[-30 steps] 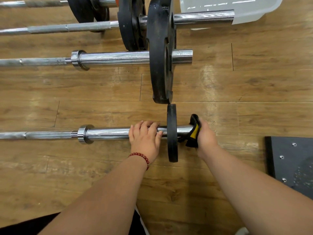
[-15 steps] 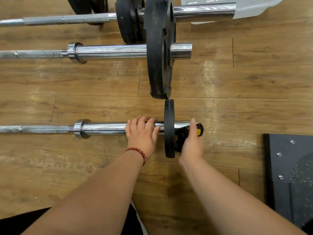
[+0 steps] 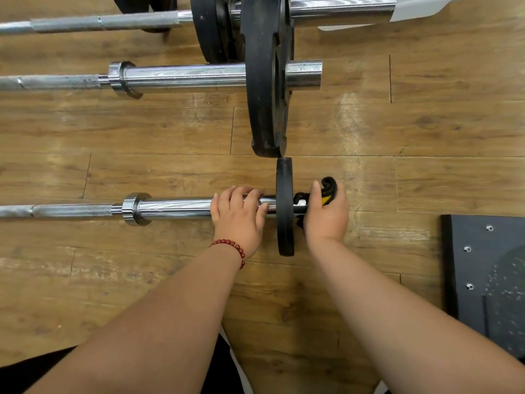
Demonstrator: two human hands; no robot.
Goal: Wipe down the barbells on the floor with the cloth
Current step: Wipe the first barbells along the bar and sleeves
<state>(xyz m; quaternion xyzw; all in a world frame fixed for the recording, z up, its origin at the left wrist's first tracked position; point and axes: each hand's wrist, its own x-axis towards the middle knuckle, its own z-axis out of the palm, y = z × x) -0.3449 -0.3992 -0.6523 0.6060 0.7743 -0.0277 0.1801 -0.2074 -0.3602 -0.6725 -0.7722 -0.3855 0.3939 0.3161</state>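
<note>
The nearest barbell (image 3: 173, 207) lies left to right across the wood floor, with a small black plate (image 3: 284, 206) standing on its chrome sleeve. My left hand (image 3: 238, 214), with a red bead bracelet at the wrist, grips the sleeve just left of that plate. My right hand (image 3: 325, 216) grips a black and yellow cloth (image 3: 328, 190) wrapped round the sleeve's end, right of the plate. The sleeve tip is hidden under the cloth and hand. A second barbell (image 3: 184, 76) and a third barbell (image 3: 105, 22) lie further away.
A large black plate (image 3: 268, 81) stands on the second barbell, its rim almost touching the small plate. More black plates (image 3: 213, 29) sit on the third bar. A dark rubber mat (image 3: 488, 274) with screws lies at the right. A pale translucent sheet (image 3: 420, 7) is top right.
My right hand with the cloth slid in along the sleeve towards the small plate, then slightly back outwards. My left hand kept its hold on the sleeve.
</note>
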